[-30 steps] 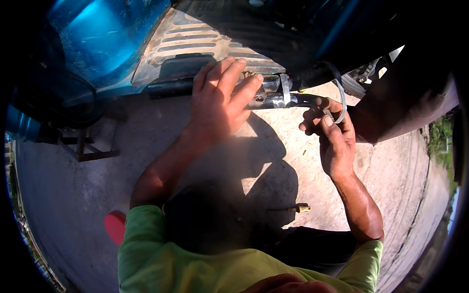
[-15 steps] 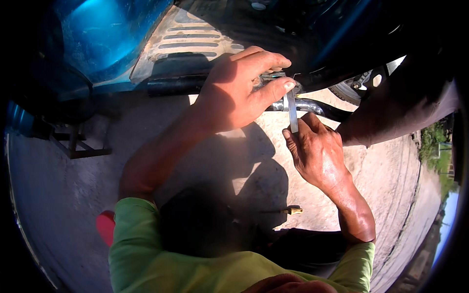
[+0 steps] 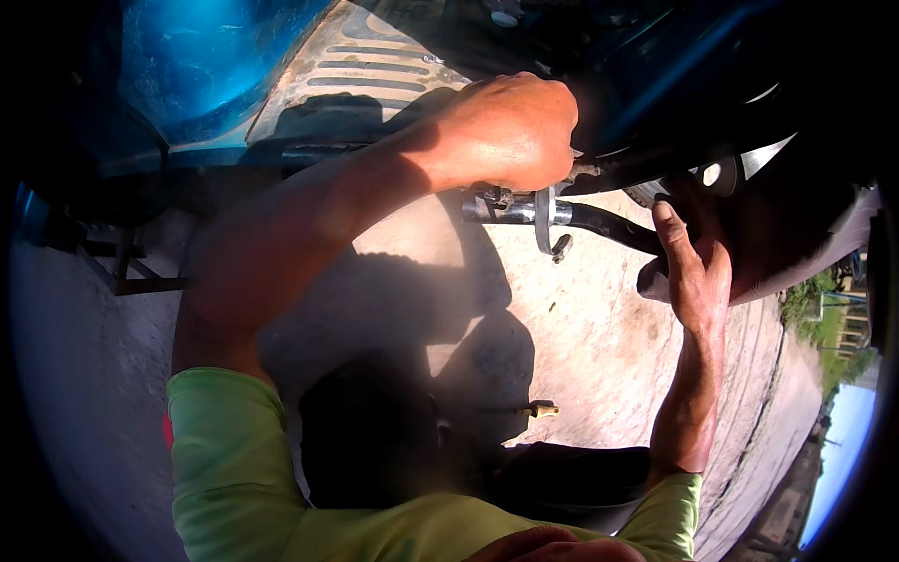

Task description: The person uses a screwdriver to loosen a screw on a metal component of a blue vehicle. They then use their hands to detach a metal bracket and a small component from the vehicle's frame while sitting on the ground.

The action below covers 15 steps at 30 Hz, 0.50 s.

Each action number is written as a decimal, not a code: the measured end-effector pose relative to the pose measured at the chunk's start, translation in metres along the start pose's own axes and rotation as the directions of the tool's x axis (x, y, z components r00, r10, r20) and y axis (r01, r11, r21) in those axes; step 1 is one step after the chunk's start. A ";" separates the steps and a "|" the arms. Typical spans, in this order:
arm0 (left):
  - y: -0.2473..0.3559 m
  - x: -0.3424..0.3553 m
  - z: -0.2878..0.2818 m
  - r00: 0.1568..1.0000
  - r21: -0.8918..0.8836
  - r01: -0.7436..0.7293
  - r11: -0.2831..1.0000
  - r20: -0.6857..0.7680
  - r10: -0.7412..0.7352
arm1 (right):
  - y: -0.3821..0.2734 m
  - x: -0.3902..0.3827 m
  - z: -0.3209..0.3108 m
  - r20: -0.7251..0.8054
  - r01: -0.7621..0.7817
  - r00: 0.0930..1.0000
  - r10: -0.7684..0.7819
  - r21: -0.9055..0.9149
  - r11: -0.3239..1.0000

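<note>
Over the lower edge of the blue vehicle, my left hand is closed in a fist. Its fingers are turned away, so what they hold is hidden. Just beneath it, a bent flat metal strip hangs down past a horizontal pipe, part shiny and part black. Beside the pipe's right part, my right hand is open with its thumb stretched upward. Its other fingers lie in dark shadow, and I see nothing held in it.
The blue vehicle body and a slotted floor panel lie ahead. A wheel shows at right, near a dark cloth-covered shape. A yellow-handled tool lies on the concrete. A metal stand is at left.
My right hand has let go of the metal strip and moved right. My left hand has turned and closed above the strip. The strip's lower end now hangs in view.
</note>
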State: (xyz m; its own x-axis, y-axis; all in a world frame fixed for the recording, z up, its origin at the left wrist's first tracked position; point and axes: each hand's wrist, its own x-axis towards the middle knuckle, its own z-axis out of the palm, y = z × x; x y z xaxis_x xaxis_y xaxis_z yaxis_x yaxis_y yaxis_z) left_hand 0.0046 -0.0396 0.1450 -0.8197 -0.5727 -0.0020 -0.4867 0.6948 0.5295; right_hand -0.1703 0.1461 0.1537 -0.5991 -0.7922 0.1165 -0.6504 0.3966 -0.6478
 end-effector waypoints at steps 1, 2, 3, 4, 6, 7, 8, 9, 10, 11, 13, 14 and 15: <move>0.000 0.000 0.005 0.999 0.042 -0.021 0.999 -0.039 0.023 | 0.003 0.006 -0.004 -0.046 -0.118 0.992 0.117 -0.016 0.993; 0.000 -0.002 0.008 0.996 0.060 -0.061 0.996 -0.055 0.065 | 0.012 0.014 -0.016 0.017 -0.285 0.958 0.287 -0.071 0.956; 0.001 -0.004 0.010 0.992 0.078 -0.101 0.992 -0.070 0.107 | 0.016 0.014 -0.013 0.041 -0.228 0.973 0.228 0.003 0.974; 0.003 -0.006 0.011 0.985 0.101 -0.143 0.985 -0.082 0.152 | 0.014 0.014 -0.008 0.059 -0.173 0.984 0.168 0.083 0.981; 0.002 -0.009 0.020 0.962 0.141 -0.192 0.971 -0.170 0.215 | -0.002 0.019 -0.004 0.214 -0.220 0.949 0.232 -0.080 0.972; 0.003 -0.010 0.023 0.954 0.149 -0.206 0.967 -0.189 0.233 | 0.005 0.025 0.003 0.240 -0.239 0.937 0.253 -0.085 0.967; 0.003 -0.013 0.024 0.949 0.164 -0.209 0.964 -0.205 0.241 | -0.004 0.027 0.009 0.235 -0.282 0.927 0.291 -0.074 0.957; 0.000 -0.012 0.024 0.942 0.176 -0.215 0.961 -0.221 0.251 | -0.022 0.027 0.018 0.232 -0.324 0.915 0.329 -0.062 0.944; -0.002 -0.009 0.025 0.931 0.177 -0.247 0.953 -0.231 0.284 | -0.031 0.028 0.023 0.223 -0.366 0.902 0.369 -0.056 0.929; -0.004 -0.006 0.025 0.918 0.178 -0.278 0.944 -0.241 0.316 | -0.021 0.033 0.029 0.277 -0.336 0.911 0.304 0.073 0.939; -0.009 0.001 0.022 0.905 0.155 -0.317 0.936 -0.246 0.347 | -0.014 0.036 0.035 0.281 -0.256 0.929 0.240 0.020 0.967; -0.012 0.005 0.020 0.906 0.129 -0.325 0.937 -0.240 0.347 | -0.016 0.037 0.037 0.284 -0.212 0.936 0.206 -0.008 0.977; -0.014 0.010 0.018 0.908 0.102 -0.332 0.938 -0.235 0.347 | -0.023 0.038 0.036 0.277 -0.287 0.908 0.315 -0.136 0.948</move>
State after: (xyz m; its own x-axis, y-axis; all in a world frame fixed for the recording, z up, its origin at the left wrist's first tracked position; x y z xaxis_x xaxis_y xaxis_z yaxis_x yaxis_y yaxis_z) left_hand -0.0023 -0.0466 0.1220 -0.8422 -0.3810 0.3816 -0.2148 0.8862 0.4106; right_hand -0.1611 0.0906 0.1461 -0.6194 -0.7228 -0.3065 -0.5082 0.6667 -0.5452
